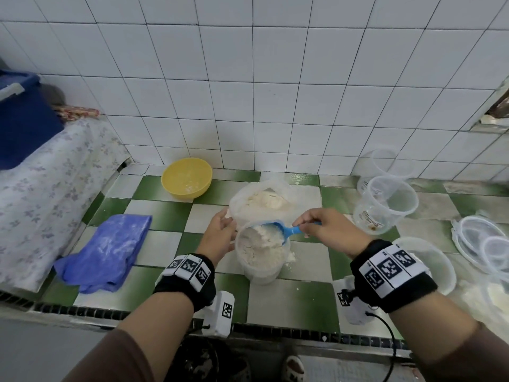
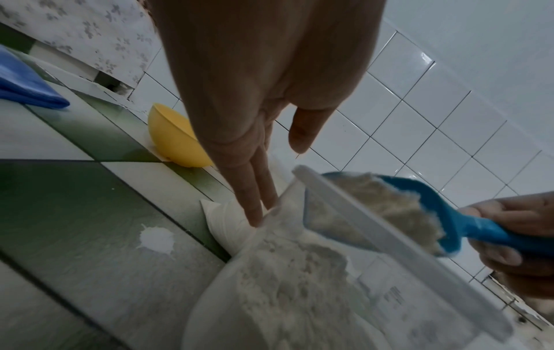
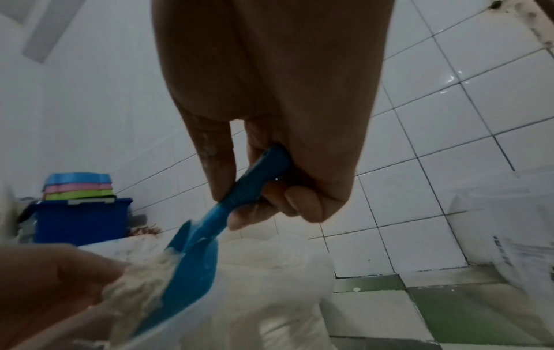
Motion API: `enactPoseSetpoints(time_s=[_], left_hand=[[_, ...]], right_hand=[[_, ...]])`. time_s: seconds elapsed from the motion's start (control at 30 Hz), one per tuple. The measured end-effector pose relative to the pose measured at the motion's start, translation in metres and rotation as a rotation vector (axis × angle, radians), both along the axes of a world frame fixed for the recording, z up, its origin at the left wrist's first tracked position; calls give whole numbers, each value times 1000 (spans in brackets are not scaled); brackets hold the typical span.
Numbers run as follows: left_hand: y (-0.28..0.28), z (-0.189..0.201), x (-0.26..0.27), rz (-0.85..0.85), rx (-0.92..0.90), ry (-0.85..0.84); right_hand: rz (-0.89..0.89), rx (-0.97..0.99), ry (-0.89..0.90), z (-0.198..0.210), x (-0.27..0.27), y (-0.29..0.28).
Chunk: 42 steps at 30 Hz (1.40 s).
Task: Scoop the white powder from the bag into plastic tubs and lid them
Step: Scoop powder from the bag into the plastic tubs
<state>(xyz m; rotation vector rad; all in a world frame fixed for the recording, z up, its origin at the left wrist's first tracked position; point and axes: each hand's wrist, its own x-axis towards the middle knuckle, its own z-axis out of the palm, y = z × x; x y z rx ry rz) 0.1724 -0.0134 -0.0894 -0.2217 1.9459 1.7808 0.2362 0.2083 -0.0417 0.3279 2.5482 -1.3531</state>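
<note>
A clear plastic tub (image 1: 261, 272) stands mid-counter, nearly full of white powder (image 1: 257, 248). My right hand (image 1: 316, 223) grips the handle of a blue scoop (image 1: 285, 232) heaped with powder, its bowl tilted over the tub's far rim. In the right wrist view my fingers (image 3: 297, 201) curl round the scoop (image 3: 255, 182). My left hand (image 1: 221, 234) lies with straight fingers against the tub's left side. In the left wrist view its fingertips (image 2: 255, 213) touch where the tub (image 2: 389, 239) meets the bag. The open bag of powder (image 1: 275, 188) sits just behind the tub.
A yellow bowl (image 1: 186, 177) sits at the back by the tiled wall. A blue cloth (image 1: 107, 249) lies to the left. Empty clear tubs (image 1: 385, 205) and a pile of lids (image 1: 482, 244) stand on the right. Spilled powder dusts the green-and-white counter (image 1: 289, 299).
</note>
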Motion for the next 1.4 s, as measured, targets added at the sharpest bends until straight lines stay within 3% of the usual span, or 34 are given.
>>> enactPoseSetpoints(time_s=[0.3, 0.53, 0.83, 1.13, 1.4], left_hand=[[-5, -11, 9, -13, -47, -54], [-8, -16, 13, -51, -56, -67], [-11, -15, 13, -78, -24, -105], [-9, -13, 11, -107, -22, -93], [-10, -12, 11, -128, -24, -95]], right_hand=[[179, 269, 246, -30, 11, -5], [178, 334, 338, -35, 13, -4], [158, 248, 285, -8, 7, 7], [318, 514, 286, 0, 9, -10], [348, 489, 239, 10, 10, -17]])
